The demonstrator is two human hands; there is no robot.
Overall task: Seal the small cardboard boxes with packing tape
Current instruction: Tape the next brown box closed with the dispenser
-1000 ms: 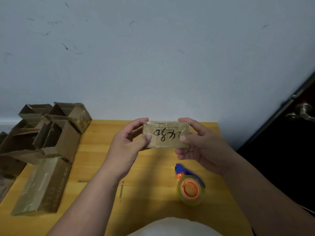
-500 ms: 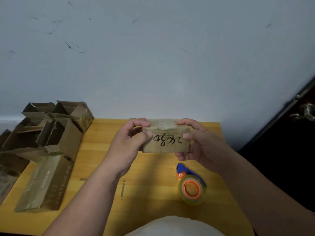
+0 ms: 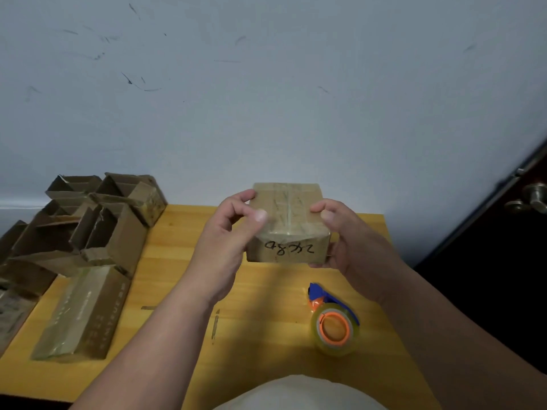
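A small brown cardboard box (image 3: 288, 220) with black handwriting on its near side is held above the wooden table (image 3: 177, 261). Clear tape runs along its top seam. My left hand (image 3: 228, 244) grips its left side, thumb on the top. My right hand (image 3: 346, 241) grips its right side, thumb on the top edge. A roll of clear packing tape (image 3: 334, 328) on an orange-and-blue dispenser lies on the table below my right hand, untouched.
Several open, unsealed cardboard boxes (image 3: 97, 220) are piled at the table's left end against the wall. A long taped box (image 3: 83, 312) lies flat in front of them. A dark door with a metal handle (image 3: 529, 199) stands at the right.
The box has tipped toward me, so its taped top now shows and the written side faces down and forward. Both hands kept their hold and rose slightly.
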